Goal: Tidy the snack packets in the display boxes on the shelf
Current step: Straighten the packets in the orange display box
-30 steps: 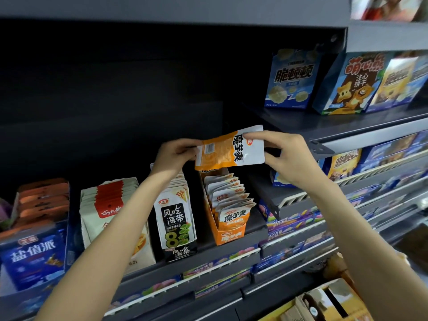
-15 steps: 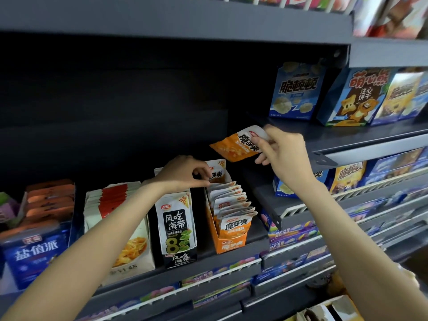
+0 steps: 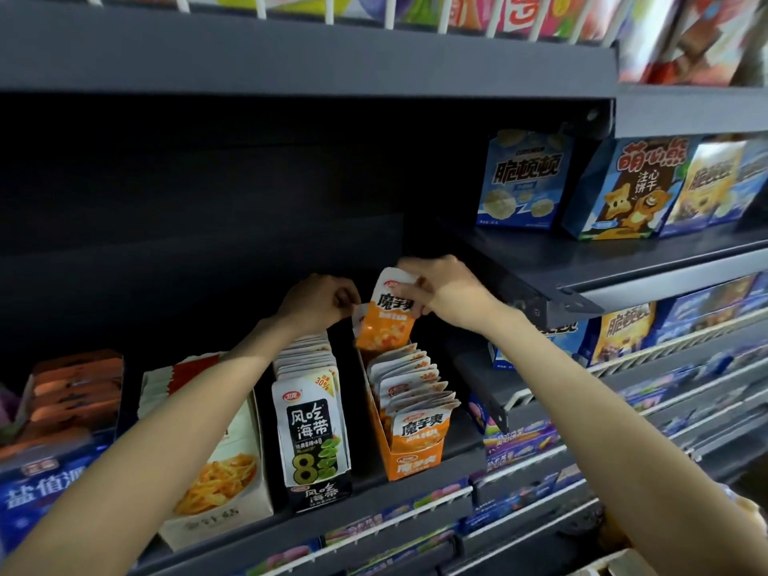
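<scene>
An orange-and-white snack packet [image 3: 384,315] is being held upright over the far end of the orange display box [image 3: 409,459], its lower edge just at the row of matching packets [image 3: 411,388] standing inside. It is being pinched near its white top by the curled fingers and thumb of the right hand [image 3: 442,291], probably so that it can be slotted in behind the row. Just to the left, the left hand [image 3: 320,303] is being kept curled at the box's far corner; what it is gripping cannot be told, perhaps the back flap, steadied to keep a gap open. To the near left, the black seaweed packets [image 3: 309,426] are being left alone.
</scene>
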`<state>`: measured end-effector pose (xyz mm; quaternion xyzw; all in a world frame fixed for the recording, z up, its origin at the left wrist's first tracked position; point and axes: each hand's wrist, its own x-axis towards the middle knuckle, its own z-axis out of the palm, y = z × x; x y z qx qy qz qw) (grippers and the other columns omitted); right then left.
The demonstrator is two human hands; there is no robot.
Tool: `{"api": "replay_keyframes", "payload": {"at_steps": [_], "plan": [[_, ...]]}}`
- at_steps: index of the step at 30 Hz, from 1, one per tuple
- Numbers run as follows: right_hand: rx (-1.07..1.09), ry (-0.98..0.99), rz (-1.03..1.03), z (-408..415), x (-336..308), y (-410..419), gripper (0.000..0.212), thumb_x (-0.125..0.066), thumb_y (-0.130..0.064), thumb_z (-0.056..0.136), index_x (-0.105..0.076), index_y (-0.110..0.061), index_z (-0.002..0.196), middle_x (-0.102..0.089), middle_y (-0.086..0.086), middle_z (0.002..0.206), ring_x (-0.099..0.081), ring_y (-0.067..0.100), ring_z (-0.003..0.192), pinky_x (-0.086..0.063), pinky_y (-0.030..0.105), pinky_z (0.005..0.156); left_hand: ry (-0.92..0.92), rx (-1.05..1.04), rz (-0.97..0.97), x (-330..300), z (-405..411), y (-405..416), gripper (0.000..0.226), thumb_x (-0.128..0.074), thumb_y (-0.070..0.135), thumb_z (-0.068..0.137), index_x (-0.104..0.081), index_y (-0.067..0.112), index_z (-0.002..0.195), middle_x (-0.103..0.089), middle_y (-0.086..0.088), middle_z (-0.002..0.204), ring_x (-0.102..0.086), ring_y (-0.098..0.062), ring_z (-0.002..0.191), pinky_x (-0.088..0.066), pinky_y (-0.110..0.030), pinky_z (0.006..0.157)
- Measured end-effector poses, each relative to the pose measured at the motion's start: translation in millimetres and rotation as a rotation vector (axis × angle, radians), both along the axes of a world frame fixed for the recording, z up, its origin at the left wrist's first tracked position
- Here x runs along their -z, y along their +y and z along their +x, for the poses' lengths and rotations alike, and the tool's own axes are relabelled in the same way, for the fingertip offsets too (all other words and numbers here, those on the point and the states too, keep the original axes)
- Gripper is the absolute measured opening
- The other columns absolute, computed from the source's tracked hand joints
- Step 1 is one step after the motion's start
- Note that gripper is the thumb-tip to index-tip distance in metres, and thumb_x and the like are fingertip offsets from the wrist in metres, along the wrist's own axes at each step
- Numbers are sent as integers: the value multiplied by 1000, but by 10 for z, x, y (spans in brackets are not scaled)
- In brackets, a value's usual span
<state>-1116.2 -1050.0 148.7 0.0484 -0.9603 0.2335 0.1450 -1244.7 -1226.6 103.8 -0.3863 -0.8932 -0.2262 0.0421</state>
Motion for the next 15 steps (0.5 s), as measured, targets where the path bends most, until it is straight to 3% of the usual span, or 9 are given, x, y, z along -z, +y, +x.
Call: {"api": "replay_keyframes", "payload": {"at_steps": [2,4,6,7,9,11,13,15], "plan": [[0,-122,162,-128,-76,-49,22,-55,-34,96,-61,-19,111,-64,4,85,-65,28,91,-50,37,84,-33,-25,49,0,-16,-5,11,-68,18,85,-69,21,95,-63,10,87,-60,-9,86,-50,-28,80],[4,-110,289,-213,-148,-46,23,-53,-36,96,-60,-20,111,-61,2,90,-61,28,99,-44,32,80,-37,-23,56,10,-25,-9,11,-68,18,85,-69,19,96,-65,6,89,-61,-10,86,-51,-29,81],[2,-127,340,-271,-202,-9,31,-54,-36,96,-58,-20,121,-65,5,109,-59,26,106,-39,30,81,-29,-8,41,17,-30,-3,13,-68,18,85,-69,19,98,-67,4,92,-62,-12,88,-51,-29,80],[-21,-159,338,-281,-215,-10,29,-55,-35,95,-59,-19,120,-64,5,112,-59,24,104,-38,28,79,-32,-1,29,22,-30,1,14,-68,20,86,-69,18,100,-68,3,95,-63,-14,90,-51,-30,81],[-65,-247,303,-326,-161,-50,7,-58,-27,94,-58,-20,96,-61,0,93,-60,17,83,-38,27,73,-49,15,8,33,-29,16,16,-67,23,86,-68,17,100,-69,0,100,-64,-17,94,-52,-34,83],[-73,-289,309,-385,-51,-125,11,-60,-17,90,-53,-18,82,-56,-4,76,-53,12,67,-42,28,68,-68,23,18,32,-13,37,13,-67,22,86,-67,15,98,-69,-2,100,-64,-18,94,-52,-34,82],[-52,-273,359,-458,86,-167,2,-61,-12,86,-59,-11,87,-62,3,84,-59,20,78,-47,31,68,-66,10,22,31,6,52,14,-67,23,85,-67,16,98,-69,-1,98,-64,-17,91,-51,-32,79],[-13,-236,417,-499,208,-195,16,-63,-14,85,-61,-9,99,-65,10,100,-62,26,91,-46,31,66,-72,-10,19,38,7,52,13,-68,23,85,-66,17,97,-68,0,98,-64,-15,90,-52,-32,80]]}}
